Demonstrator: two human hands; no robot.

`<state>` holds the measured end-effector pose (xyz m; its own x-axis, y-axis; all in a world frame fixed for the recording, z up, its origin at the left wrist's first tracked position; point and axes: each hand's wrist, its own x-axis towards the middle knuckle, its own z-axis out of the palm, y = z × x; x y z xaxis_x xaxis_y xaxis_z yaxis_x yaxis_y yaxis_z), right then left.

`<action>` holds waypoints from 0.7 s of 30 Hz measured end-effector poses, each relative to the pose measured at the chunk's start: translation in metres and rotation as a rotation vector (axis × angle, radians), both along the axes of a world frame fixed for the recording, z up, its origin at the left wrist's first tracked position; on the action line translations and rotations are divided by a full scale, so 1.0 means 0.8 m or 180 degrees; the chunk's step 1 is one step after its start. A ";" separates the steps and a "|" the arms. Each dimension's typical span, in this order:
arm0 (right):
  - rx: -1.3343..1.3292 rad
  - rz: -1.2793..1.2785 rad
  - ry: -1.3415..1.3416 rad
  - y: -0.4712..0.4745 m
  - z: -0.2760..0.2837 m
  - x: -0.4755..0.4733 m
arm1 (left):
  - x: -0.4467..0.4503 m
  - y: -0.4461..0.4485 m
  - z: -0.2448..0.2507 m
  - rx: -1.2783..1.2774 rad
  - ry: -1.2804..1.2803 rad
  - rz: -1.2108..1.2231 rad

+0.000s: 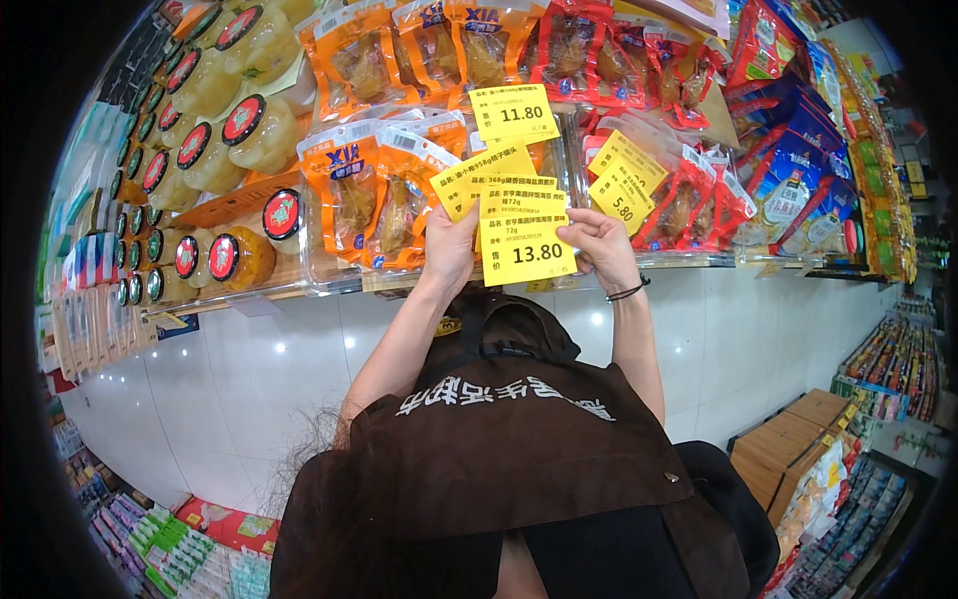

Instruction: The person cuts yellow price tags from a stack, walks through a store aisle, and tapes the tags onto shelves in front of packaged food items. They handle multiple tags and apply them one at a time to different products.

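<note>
Several yellow price tags (528, 251) are fanned out and overlapping between my two hands. My left hand (451, 251) grips the left edge of this stack. At its right edge, the thumb and fingers of my right hand (603, 245) pinch the front tag. Just beyond the stack, another yellow tag (515, 112) stands over the packs. More yellow tags (627, 180) lie to the right of it, over red packs. Orange-edged packs of meat (348, 191) lie beside my left hand, and red packs of meat (673, 217) are beyond my right hand.
Fruit jars (241, 258) with dark-rimmed lids stand in rows at the left. Blue bags (786, 187) lie at the right of the display. A clear plastic edge (337, 287) runs along its front. Wooden crates (786, 442) stand at the lower right, on the tiled floor (247, 374).
</note>
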<state>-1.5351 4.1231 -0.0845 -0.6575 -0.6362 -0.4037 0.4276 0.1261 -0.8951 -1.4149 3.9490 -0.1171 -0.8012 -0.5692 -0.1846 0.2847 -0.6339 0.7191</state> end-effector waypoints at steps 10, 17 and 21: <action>-0.0279 -0.0039 0.0002 0.005 0.001 -0.008 | 0.002 -0.043 0.022 -0.0526 -0.0492 -0.0254; -0.0336 -0.0126 -0.0058 0.014 0.009 -0.005 | -0.080 -0.130 0.059 -0.2593 -0.1036 -0.0347; -0.0249 -0.0222 -0.0036 0.018 0.006 0.004 | -0.097 -0.154 0.060 -0.4481 -0.1656 0.0025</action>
